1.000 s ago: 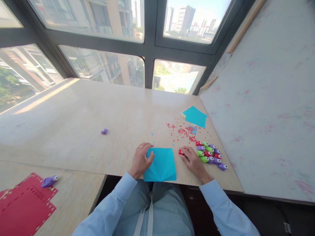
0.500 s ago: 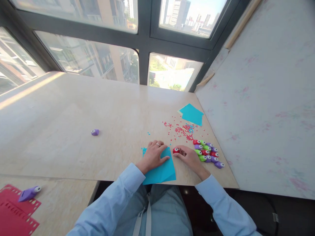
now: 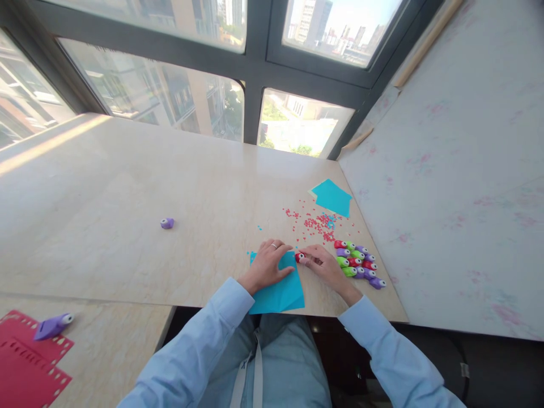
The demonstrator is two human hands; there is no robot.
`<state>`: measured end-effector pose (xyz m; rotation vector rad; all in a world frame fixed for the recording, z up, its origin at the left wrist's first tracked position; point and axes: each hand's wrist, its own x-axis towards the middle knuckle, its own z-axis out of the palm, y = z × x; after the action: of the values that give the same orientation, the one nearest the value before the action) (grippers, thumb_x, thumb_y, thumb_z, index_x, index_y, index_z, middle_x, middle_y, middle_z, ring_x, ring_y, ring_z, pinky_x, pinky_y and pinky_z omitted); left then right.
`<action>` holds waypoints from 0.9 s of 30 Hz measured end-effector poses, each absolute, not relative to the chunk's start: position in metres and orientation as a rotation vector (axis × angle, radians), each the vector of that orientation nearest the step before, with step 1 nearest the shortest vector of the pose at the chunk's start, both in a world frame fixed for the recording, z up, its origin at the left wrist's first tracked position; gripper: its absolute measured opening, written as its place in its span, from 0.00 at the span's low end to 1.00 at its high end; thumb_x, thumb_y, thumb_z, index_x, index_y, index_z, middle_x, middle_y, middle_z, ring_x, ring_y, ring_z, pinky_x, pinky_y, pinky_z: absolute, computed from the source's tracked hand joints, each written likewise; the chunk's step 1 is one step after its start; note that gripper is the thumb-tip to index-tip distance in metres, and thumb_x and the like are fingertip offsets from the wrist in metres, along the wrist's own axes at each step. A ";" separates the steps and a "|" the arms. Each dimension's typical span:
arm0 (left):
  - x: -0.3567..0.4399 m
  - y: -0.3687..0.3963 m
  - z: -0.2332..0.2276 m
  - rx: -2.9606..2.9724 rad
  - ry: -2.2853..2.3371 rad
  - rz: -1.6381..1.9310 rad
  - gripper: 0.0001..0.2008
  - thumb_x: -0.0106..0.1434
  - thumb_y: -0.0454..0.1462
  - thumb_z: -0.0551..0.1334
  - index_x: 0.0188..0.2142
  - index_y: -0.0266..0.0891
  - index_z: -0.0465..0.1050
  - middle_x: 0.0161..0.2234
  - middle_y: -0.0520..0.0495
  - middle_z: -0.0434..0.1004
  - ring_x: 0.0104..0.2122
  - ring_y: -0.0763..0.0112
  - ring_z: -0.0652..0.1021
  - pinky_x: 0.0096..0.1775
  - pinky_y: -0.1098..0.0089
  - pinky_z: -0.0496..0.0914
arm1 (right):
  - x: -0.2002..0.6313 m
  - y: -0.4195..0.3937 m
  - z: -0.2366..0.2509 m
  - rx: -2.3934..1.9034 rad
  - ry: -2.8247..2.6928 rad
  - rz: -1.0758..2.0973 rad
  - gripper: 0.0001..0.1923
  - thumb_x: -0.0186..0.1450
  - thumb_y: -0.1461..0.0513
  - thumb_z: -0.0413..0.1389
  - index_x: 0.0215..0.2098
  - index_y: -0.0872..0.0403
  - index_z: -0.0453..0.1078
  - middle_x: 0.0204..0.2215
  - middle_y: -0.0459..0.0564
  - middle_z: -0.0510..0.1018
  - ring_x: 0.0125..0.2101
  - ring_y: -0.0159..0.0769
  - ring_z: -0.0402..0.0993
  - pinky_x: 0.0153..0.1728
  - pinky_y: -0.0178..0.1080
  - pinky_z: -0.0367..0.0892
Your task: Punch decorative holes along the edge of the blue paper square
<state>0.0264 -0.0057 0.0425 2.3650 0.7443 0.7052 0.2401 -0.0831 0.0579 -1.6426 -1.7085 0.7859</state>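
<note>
Glossy surface (image 3: 212,187) bore creased blue paper (image 3: 278,296) under the spread left hand (image 3: 268,265); right hand (image 3: 326,267) pinched a rounded red punch (image 3: 299,258).

Dark window frame (image 3: 254,73) beside flower-patterned wall (image 3: 442,187)

Bright daylight enters through the windows (image 3: 293,122) beyond the hands (image 3: 268,266), where the lower pane straight ahead is nearly bleached out and the outdoor view looks hazy. A warm sunlit strip (image 3: 51,147) marks the tabletop (image 3: 204,187) far to the left of the hands; a pale sheen lies between them and the glass. The space below the tabletop, right of the hands, is deeply shadowed. Wide-angle stretching tilts the window frame (image 3: 253,62), and the wall (image 3: 446,198) to the right looks smeared and soft.
</note>
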 end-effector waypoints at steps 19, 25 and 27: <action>0.034 0.000 0.031 2.308 0.790 0.744 0.10 0.64 0.36 0.60 0.46 0.42 0.74 0.41 0.44 0.75 0.44 0.62 0.74 0.47 0.59 0.67 | 0.231 -0.090 0.048 -1.616 -1.606 0.641 0.13 0.66 0.53 0.56 0.42 0.52 0.75 0.41 0.52 0.76 0.41 0.40 0.72 0.38 0.40 0.69; 0.033 0.002 0.031 2.184 0.785 0.814 0.09 0.65 0.34 0.58 0.44 0.41 0.74 0.38 0.46 0.76 0.41 0.64 0.75 0.44 0.62 0.68 | 0.230 -0.090 0.047 -1.608 -1.595 0.634 0.12 0.66 0.53 0.57 0.42 0.51 0.75 0.41 0.52 0.76 0.41 0.39 0.72 0.39 0.40 0.68; 0.033 0.003 0.031 2.120 0.805 0.840 0.09 0.65 0.34 0.58 0.43 0.41 0.74 0.37 0.46 0.76 0.39 0.65 0.75 0.42 0.64 0.68 | 0.230 -0.090 0.045 -1.597 -1.581 0.617 0.12 0.66 0.54 0.57 0.43 0.52 0.75 0.41 0.52 0.76 0.42 0.40 0.72 0.40 0.40 0.68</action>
<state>0.0332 0.0027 0.0312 2.1198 0.8050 0.8397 0.2297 -0.0897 0.0448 -1.5972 -1.5809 0.6166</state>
